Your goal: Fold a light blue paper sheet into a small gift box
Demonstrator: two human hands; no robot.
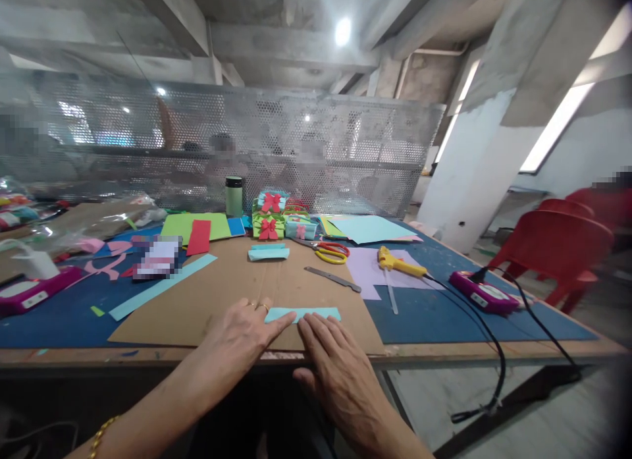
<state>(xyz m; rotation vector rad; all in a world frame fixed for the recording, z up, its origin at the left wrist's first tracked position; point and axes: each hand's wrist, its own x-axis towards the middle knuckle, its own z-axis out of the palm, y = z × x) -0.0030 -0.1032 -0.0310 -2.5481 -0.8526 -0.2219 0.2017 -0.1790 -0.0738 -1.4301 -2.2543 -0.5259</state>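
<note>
A folded light blue paper strip (316, 312) lies on the cardboard sheet (197, 307) near the table's front edge. My left hand (241, 330) is at its left end, fingers curled and thumb pressed along the strip; rings show on two fingers. Flat across the strip's right part rest the outstretched fingers of my right hand (338, 363), its thumb apart below the edge. Beyond them sits another folded light blue piece (268, 253). To the right are a metal blade-like strip (333, 278) and scissors (332, 253) with red and yellow handles.
A yellow glue gun (401, 264) lies on purple paper (364, 274), its cord leading toward a magenta box (482, 293). Small paper boxes with red bows (268, 229) stand behind, beside a green bottle (234, 197). Left are a phone (158, 257) and a long blue strip (162, 288).
</note>
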